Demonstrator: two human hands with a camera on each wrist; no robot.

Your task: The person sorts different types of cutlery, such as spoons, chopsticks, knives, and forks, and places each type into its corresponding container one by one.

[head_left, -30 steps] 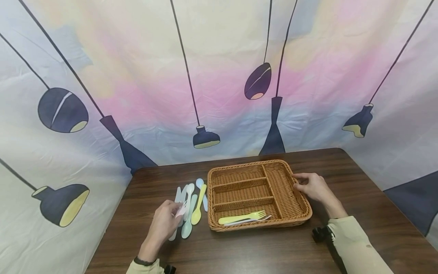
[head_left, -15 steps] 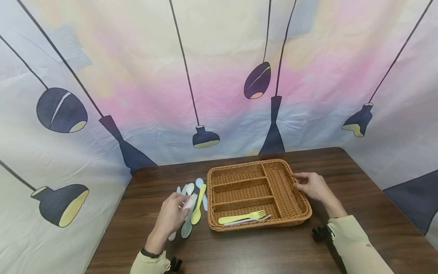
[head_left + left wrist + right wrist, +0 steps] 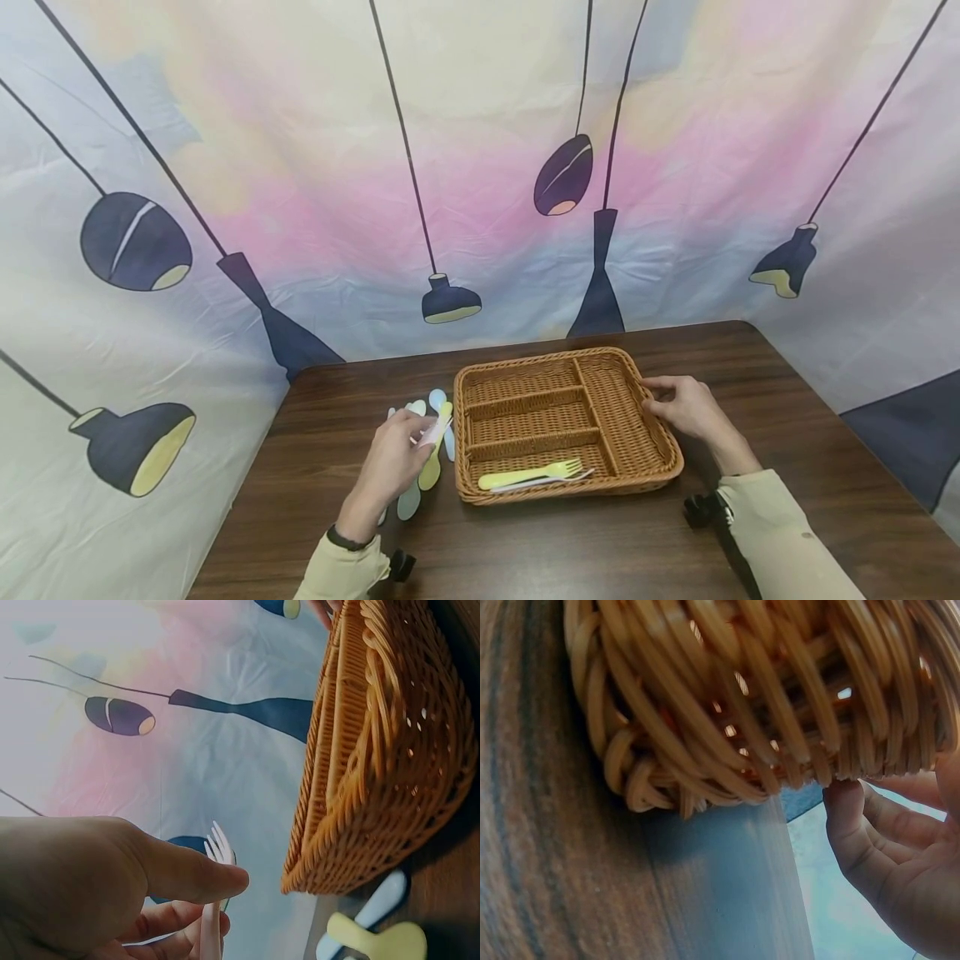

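My left hand [image 3: 393,450] pinches a pale pink fork [image 3: 211,922] between thumb and fingers, tines pointing up and away. It hovers above a bunch of cutlery left of the wicker basket [image 3: 525,361], partly covering it. From that bunch show a yellow spoon [image 3: 430,475], a pale green spoon [image 3: 408,503] and a light blue spoon [image 3: 437,399]. At the basket's right side, my right hand [image 3: 693,408] grips the rim, with its thumb [image 3: 845,810] against the outer wall. A yellow fork [image 3: 517,479] and a slim white utensil [image 3: 507,488] lie in the front left compartment.
Dividers split the basket into several compartments, a long one [image 3: 618,417] running along the right. The dark wooden table [image 3: 570,550] ends at the back before a hanging cloth [image 3: 330,208] printed with lamps.
My left hand has lifted the pale pink fork a little and carried it right, over the yellow spoon towards the basket. The right hand and the basket have stayed in place.
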